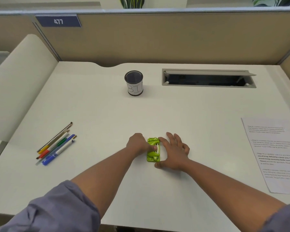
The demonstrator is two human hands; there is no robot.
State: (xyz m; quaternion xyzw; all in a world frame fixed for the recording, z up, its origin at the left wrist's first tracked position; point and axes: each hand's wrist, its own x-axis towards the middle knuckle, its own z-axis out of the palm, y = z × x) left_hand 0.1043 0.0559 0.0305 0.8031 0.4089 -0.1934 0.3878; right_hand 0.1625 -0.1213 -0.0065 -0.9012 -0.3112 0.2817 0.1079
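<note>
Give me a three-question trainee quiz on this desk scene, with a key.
1. True or false: the punch lies between the left hand and the right hand.
2. Where on the desk do the pens lie? A: left side. B: right side. C: far middle.
3. Fill in: the blue plate reads ___.
Key: 1 true; 2 A; 3 477.
</note>
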